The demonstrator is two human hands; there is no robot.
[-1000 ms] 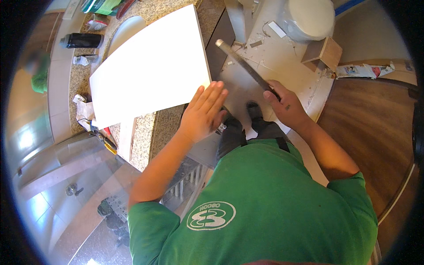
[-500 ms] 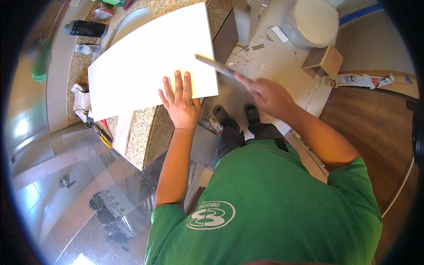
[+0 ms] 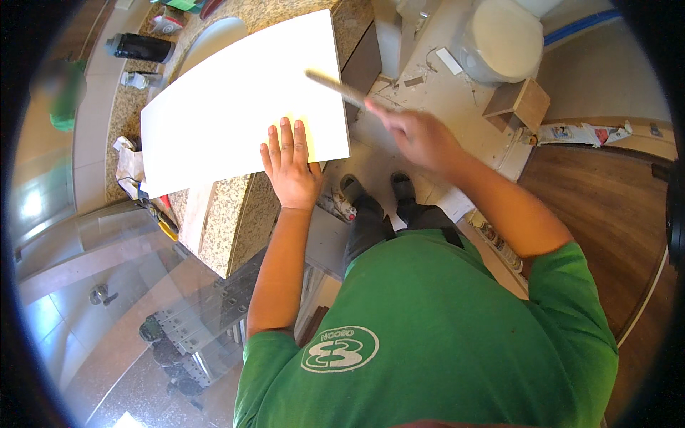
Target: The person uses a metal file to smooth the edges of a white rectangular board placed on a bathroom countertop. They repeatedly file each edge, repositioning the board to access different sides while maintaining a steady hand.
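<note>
We've got a big white panel [image 3: 235,114] lying across a speckled counter [image 3: 232,228] in the head view, its near right corner poking out past the counter. Glare washes out the face, so we can't make out any marks. Our guess is the overhang leaves that edge free of the stone and easy to reach.

The left hand [image 3: 291,167] is flat on the panel by its near edge, fingers straight and slightly spread, thumb down by the edge. It isn't gripping anything as far as we can see; to us it looks like it's pinning the panel down so it won't slide or tip.

The right hand [image 3: 421,139] is blurry, but we read it as fingers curled tight round one end of a bar [image 3: 335,87]. Holding it by the end leaves most of its length sticking out over the panel's right side. Whether it's touching the panel, we honestly can't tell.

A pale wood strip [image 3: 196,217] runs in under the panel; we can't see if it carries any weight. The bottle [image 3: 143,47] and the yellow-handled tool [image 3: 168,230] sit off to the left, probably to be out of the way.
</note>
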